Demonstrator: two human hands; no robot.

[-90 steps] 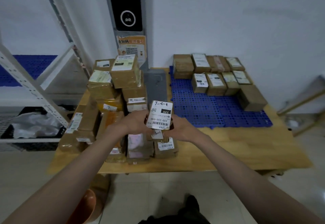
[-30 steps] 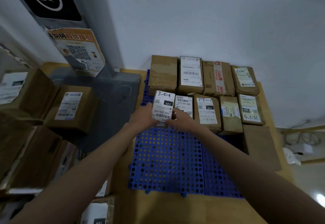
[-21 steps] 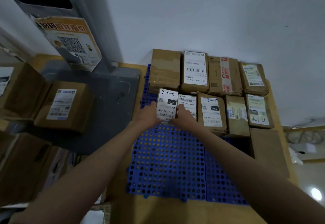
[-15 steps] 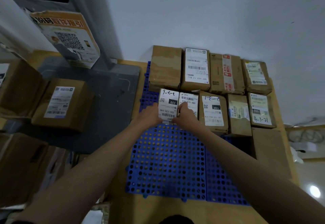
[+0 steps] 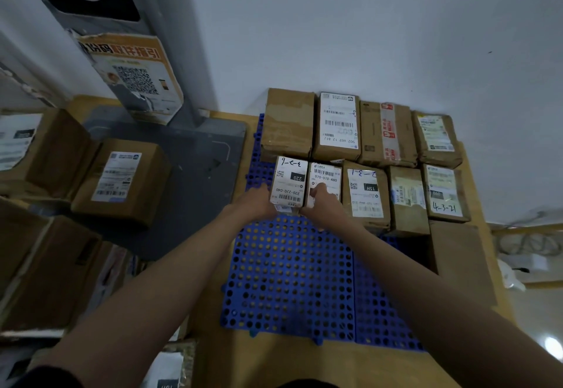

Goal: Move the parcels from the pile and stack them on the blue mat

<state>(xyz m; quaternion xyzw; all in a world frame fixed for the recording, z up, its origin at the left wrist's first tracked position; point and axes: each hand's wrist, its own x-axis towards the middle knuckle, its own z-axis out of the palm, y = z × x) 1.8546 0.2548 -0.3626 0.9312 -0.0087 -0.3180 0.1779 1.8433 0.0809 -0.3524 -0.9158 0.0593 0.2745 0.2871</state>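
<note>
A small parcel with a white label (image 5: 288, 181) sits at the left end of the second row on the blue mat (image 5: 289, 278). My left hand (image 5: 259, 202) holds its left side and my right hand (image 5: 323, 205) holds its right side, between it and the neighbouring labelled parcel (image 5: 326, 174). Two rows of brown parcels (image 5: 335, 125) fill the mat's far part against the wall. The pile of parcels (image 5: 122, 180) lies at the left.
A grey scale plate (image 5: 189, 174) with a post and an orange QR notice (image 5: 134, 77) stands between pile and mat. A large plain box (image 5: 460, 262) sits at the mat's right edge. The wooden table edge (image 5: 274, 366) is near me.
I carried the labelled parcel from the pile over to the mat and set it down beside the second row; in the last second it only settled slightly.
</note>
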